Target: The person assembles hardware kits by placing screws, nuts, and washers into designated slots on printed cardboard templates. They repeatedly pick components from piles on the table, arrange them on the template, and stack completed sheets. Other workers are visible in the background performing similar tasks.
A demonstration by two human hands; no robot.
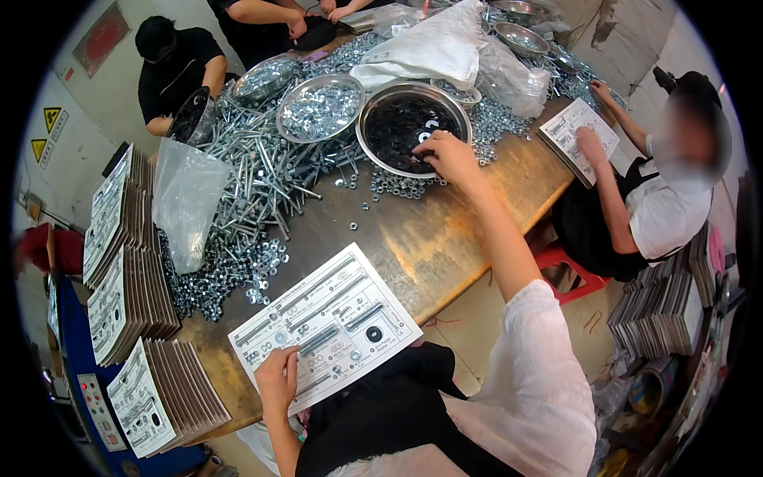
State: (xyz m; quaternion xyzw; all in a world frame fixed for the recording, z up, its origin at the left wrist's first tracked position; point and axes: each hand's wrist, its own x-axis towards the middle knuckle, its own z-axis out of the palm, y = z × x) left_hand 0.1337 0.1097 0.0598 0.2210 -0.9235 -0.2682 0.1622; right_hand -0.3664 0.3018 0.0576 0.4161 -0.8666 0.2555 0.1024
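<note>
A white printed card (350, 274) with drawings of bolts, nuts and washers lies tilted at the near table edge. My left hand (277, 380) rests on its lower left part, fingers loosely stretched onto the print and nothing visible in them. Metal bolts (318, 340) and a black washer (374, 334) show on the card, just right of those fingers. My right hand (450, 156) reaches into a steel bowl (362, 135) of black washers. Its fingertips are drawn together among the washers, beside a white-ringed one (424, 137). Whatever they pinch is hidden.
A heap of long bolts (254, 171), nuts (214, 286) and another steel bowl (322, 111) of washers cover the far left. Stacked cards (143, 397) stand at left. A co-worker (671, 191) at right handles another card (576, 135); others work at the far side.
</note>
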